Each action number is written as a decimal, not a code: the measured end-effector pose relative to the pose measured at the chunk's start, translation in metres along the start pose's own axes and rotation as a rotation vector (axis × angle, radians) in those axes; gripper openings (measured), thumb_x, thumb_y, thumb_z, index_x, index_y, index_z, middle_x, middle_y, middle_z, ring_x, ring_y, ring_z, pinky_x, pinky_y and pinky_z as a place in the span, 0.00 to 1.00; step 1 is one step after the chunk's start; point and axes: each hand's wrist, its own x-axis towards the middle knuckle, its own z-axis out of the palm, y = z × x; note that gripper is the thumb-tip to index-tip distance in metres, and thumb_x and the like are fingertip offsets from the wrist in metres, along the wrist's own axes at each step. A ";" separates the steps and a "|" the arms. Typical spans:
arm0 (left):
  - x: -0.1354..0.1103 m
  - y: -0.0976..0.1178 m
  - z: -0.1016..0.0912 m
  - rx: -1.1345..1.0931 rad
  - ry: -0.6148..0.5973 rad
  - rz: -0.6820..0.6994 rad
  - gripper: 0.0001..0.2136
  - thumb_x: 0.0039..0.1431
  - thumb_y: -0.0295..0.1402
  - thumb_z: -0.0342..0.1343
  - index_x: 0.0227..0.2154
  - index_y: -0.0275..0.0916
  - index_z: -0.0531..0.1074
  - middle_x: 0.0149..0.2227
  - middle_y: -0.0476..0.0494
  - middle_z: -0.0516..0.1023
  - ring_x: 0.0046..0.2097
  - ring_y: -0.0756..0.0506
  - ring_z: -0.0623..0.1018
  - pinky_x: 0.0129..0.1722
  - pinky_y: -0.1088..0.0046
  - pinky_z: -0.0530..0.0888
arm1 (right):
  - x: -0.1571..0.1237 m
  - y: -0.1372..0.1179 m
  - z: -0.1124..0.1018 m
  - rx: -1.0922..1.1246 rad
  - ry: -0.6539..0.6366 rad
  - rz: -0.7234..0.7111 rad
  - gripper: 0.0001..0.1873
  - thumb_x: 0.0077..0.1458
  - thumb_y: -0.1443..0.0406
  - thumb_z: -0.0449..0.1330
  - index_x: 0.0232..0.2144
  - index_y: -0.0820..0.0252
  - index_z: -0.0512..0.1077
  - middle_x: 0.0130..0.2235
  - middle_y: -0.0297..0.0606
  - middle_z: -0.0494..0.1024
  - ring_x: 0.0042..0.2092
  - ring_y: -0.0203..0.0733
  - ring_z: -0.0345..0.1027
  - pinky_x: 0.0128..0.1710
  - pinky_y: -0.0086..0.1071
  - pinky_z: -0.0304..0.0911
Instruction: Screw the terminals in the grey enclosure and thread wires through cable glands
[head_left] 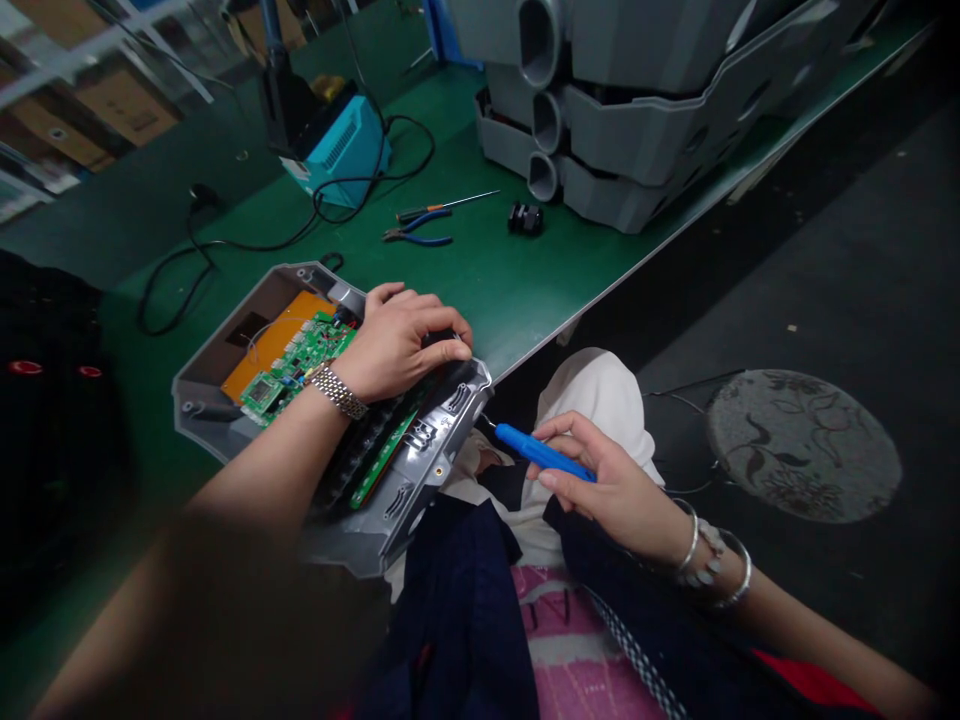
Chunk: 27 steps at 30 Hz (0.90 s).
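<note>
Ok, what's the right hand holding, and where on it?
The right hand holds a blue-handled screwdriver by the rear half of its handle, pinched between thumb and fingers.

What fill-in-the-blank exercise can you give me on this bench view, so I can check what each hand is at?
1. The right hand holds a screwdriver with a ____ handle.
2. The left hand lies over a grey plastic housing that holds a green ____.
3. A metal ____ circles the left wrist.
4. The pliers lie on a bench mat coloured ____.

Missing words: blue; circuit board; watch; green.
</note>
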 end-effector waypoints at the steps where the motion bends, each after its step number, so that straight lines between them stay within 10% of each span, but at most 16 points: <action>1: 0.000 0.000 0.000 0.000 0.002 0.004 0.23 0.66 0.59 0.48 0.41 0.49 0.79 0.39 0.49 0.78 0.46 0.43 0.74 0.64 0.52 0.49 | 0.001 0.000 0.000 -0.063 0.027 -0.033 0.20 0.62 0.61 0.63 0.54 0.55 0.64 0.42 0.36 0.78 0.30 0.31 0.66 0.29 0.26 0.62; 8: 0.000 0.000 0.000 -0.011 0.003 -0.001 0.25 0.65 0.61 0.47 0.41 0.49 0.79 0.38 0.48 0.78 0.46 0.43 0.74 0.64 0.53 0.49 | 0.008 -0.002 0.000 -0.699 0.228 -0.371 0.16 0.65 0.63 0.61 0.54 0.50 0.72 0.51 0.34 0.78 0.50 0.40 0.74 0.50 0.35 0.67; 27: -0.002 -0.001 0.002 -0.021 0.035 0.012 0.19 0.65 0.56 0.53 0.40 0.50 0.80 0.39 0.49 0.80 0.48 0.42 0.75 0.62 0.47 0.51 | 0.002 -0.013 0.001 -1.314 0.381 -0.690 0.18 0.68 0.62 0.57 0.59 0.53 0.72 0.40 0.38 0.80 0.35 0.42 0.75 0.33 0.35 0.63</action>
